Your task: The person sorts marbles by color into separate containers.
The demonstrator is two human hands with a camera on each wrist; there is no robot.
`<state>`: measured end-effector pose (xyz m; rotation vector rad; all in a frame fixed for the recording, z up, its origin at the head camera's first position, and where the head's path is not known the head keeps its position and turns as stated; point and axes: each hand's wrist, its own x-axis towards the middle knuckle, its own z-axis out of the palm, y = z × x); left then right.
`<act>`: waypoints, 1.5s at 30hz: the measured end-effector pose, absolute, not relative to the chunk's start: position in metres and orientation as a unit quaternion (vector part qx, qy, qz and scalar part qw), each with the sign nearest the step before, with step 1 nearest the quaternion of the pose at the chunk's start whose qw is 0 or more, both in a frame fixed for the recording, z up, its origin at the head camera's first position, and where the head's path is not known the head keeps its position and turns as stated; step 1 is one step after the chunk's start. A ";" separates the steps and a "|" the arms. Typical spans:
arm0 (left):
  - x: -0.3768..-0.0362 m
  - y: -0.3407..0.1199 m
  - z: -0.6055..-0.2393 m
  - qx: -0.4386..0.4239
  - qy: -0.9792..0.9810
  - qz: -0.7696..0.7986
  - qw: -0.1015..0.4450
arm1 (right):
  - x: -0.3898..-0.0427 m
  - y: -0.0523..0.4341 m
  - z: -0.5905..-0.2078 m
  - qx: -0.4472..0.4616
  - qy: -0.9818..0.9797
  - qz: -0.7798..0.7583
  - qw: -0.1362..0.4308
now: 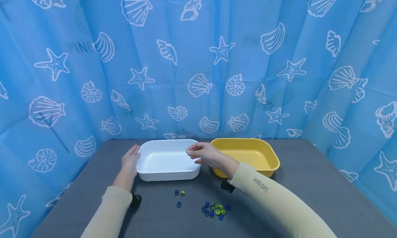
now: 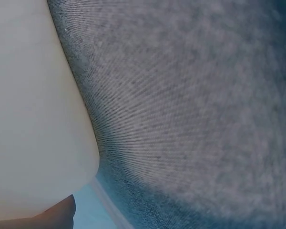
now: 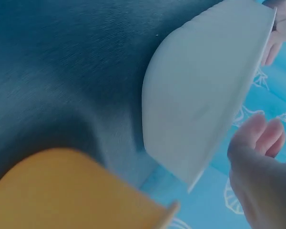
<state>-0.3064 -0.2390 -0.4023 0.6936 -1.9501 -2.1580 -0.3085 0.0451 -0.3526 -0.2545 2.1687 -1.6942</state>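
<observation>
Loose marbles point(image 1: 214, 210) lie nearest on the grey table point(image 1: 310, 183): a tight cluster of blue and green ones, glossy and round, with three more point(image 1: 179, 196) set apart to its left, two blue and one green. Beyond them stand two tubs side by side, touching or nearly so: a white tub point(image 1: 167, 160), shallow with rounded corners, and a yellow tub point(image 1: 248, 155) of the same shape on its right. Right hand point(image 1: 203, 154) hangs over the white tub's right rim, thumb and fingertips pinching one small greenish marble point(image 1: 187, 151). Left hand point(image 1: 131, 162) rests against the white tub's left wall, fingers straight and together, holding nothing. Both forearms wear pale sleeves point(image 1: 273, 200). Blue curtain point(image 1: 198, 65) printed with white shells and starfish hangs behind the table.
</observation>
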 end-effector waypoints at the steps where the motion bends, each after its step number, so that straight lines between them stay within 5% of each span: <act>1: -0.306 -0.240 -0.402 0.231 -0.651 -0.719 0.076 | -0.311 0.041 -0.354 -0.088 0.768 -0.606 0.190; 30: -0.303 -0.238 -0.401 0.221 -0.656 -0.716 0.084 | -0.361 -0.024 -0.408 -0.014 0.896 -0.408 0.176; 37: -0.303 -0.235 -0.400 0.227 -0.654 -0.716 0.089 | -0.352 -0.018 -0.398 -0.011 0.853 -0.499 0.153; 45: -0.302 -0.235 -0.403 0.226 -0.650 -0.719 0.095 | -0.325 0.011 -0.371 -0.116 0.829 -0.524 0.155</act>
